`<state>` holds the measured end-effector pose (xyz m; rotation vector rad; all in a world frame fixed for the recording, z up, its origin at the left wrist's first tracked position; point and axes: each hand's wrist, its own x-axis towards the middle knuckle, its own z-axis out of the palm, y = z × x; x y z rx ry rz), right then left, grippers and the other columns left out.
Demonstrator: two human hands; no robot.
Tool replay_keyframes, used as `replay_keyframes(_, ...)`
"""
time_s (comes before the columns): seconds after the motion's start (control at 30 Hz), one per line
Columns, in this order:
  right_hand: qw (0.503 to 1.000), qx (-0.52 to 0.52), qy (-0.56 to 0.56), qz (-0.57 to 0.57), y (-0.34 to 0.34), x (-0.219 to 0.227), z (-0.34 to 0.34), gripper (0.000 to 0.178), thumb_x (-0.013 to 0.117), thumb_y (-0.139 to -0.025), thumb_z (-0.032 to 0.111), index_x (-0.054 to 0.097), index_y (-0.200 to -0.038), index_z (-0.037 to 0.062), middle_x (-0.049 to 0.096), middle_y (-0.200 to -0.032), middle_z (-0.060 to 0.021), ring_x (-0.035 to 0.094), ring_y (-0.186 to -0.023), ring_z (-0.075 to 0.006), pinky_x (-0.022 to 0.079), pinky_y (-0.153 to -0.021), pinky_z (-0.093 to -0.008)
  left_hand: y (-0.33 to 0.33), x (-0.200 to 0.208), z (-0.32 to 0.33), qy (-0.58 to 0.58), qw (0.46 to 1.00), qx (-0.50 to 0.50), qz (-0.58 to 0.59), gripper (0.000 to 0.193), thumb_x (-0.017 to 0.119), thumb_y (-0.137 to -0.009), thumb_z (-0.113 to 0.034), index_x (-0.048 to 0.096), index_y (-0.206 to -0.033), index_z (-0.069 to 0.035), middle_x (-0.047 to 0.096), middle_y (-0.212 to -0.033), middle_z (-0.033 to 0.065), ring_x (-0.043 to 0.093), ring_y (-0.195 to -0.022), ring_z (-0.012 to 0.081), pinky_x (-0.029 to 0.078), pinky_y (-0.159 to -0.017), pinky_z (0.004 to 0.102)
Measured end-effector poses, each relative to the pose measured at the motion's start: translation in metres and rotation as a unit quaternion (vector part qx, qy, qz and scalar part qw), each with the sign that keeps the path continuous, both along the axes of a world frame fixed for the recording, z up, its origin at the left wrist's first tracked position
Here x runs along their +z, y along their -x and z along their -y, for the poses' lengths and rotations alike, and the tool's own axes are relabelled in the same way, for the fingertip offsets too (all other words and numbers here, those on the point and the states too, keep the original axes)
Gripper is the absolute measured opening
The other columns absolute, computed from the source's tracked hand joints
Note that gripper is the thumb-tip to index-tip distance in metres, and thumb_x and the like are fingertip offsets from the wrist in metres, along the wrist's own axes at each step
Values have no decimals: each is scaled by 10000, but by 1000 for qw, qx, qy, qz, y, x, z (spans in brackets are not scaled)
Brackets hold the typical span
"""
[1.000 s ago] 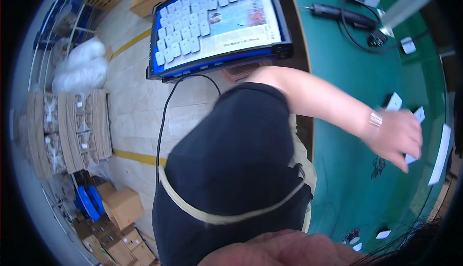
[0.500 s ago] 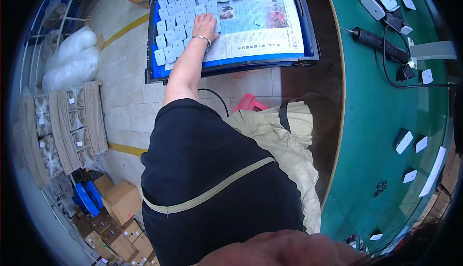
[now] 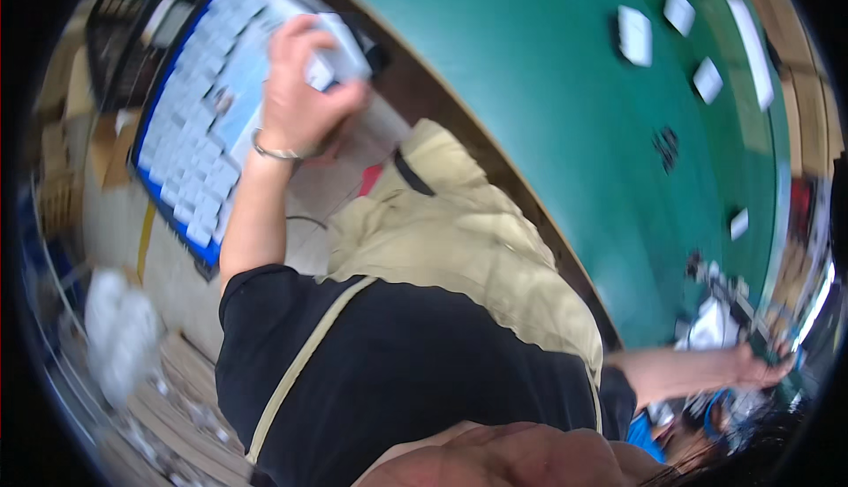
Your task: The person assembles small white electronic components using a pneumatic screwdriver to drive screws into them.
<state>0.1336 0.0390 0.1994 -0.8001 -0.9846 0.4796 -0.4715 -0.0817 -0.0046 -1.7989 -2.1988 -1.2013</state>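
White pieces (image 3: 185, 169), left hand (image 3: 300, 98) now clear of them, fingers curled, thumb apart, cannot tell whether grip pinches

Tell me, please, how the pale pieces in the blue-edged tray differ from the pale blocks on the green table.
The tray pieces sit packed in close rows, while the table blocks lie scattered with wide gaps. The tray pieces are many; the table blocks are few. Both look pale and roughly rectangular.
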Motion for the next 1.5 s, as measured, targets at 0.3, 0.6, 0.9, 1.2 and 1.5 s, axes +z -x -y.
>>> replay_keyframes(0.3, 976, 218, -14, -8, 5, -13, 8, 275, 563, -756, 206, 509, -972, 44, 486, -793, -70, 451, -696, -169, 370, -672, -328, -296, 2, -139, 52, 822, -554, -117, 396, 670, -559, -109, 480, -906, -86, 448, -1048, 129, 580, -638, 248, 486, -524, 356)
replay_keyframes(0.6, 968, 237, -48, -68, 50, -15, 11, 190, 537, -843, 267, 573, -882, 84, 636, -705, -71, 607, -519, -157, 533, -400, -295, -319, 1, -148, 90, 825, -552, -81, 425, 695, -665, -224, 490, -1007, -77, 456, -1093, 118, 574, -791, 287, 472, -664, 363)
replay_keyframes(0.9, 960, 183, -59, -203, 77, -14, 15, 247, 578, -808, 355, 600, -769, 113, 600, -582, -32, 531, -408, -122, 450, -325, -262, -335, 11, -127, 246, 879, -406, 47, 481, 693, -676, -216, 496, -1100, -104, 550, -927, 129, 571, -740, 269, 472, -687, 340)
replay_keyframes(1.2, 965, 161, -46, -204, 61, -14, 14, 247, 576, -809, 356, 599, -767, 113, 592, -573, -28, 520, -399, -119, 443, -322, -256, -370, 25, -121, 440, 639, -405, 484, 429, 695, -677, -185, 525, -1053, -66, 586, -818, 29, 556, -629, 73, 448, -460, 204)
replay_keyframes(1.5, 964, 152, -36, -218, 61, -16, 16, 248, 574, -810, 357, 597, -766, 114, 585, -564, -24, 509, -391, -117, 436, -320, -250, -380, 30, -120, 471, 612, -415, 481, 442, 700, -679, -145, 540, -1088, -93, 548, -837, 4, 563, -664, 76, 448, -455, 197)
